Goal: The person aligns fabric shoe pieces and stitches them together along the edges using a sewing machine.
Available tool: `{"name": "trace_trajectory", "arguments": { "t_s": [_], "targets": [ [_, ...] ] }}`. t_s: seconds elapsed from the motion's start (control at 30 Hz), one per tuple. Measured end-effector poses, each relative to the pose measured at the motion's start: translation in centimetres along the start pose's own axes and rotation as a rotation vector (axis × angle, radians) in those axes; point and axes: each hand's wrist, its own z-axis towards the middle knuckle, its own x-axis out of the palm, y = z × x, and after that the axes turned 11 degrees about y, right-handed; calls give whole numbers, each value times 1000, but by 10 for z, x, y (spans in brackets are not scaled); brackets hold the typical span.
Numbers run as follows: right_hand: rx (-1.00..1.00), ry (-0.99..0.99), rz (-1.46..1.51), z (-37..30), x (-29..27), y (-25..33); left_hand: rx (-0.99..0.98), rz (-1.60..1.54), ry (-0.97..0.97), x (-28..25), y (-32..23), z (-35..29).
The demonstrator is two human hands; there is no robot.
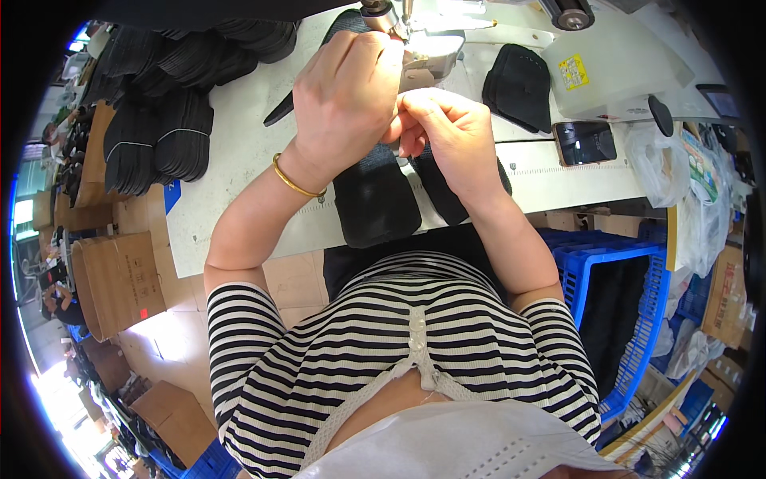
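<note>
White face mask (471, 443) fills the bottom edge, closest to the lens; past it, both hands meet right by the sewing machine's needle area (403, 28), probably so fine work gets the lamp's light. Left hand (347, 100) is curled over, fingertips hidden — can't tell if it's gripping anything; right hand (447, 132) has its thumb brought in toward bent fingers, kinda pinch-like, but whatever's between is too small to make out. One black padded piece (377, 209) lies on the worktop (247, 188) below the hands, another dark piece (437, 188) beside it, partly under the right wrist — handy reach, I'd guess; the tied black bundles (182, 152) sit off left, presumably banded so they don't slide.
</note>
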Motion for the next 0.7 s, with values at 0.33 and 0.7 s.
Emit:
{"name": "trace_trajectory", "arguments": {
  "t_s": [0.33,0.7],
  "targets": [
    [-6,-8,-27,-7,2,0,-45,24,302,-23,43,-41],
    [-63,48,-187,-6,24,-10,-27,6,241,-52,-9,-19]
  ]
}}
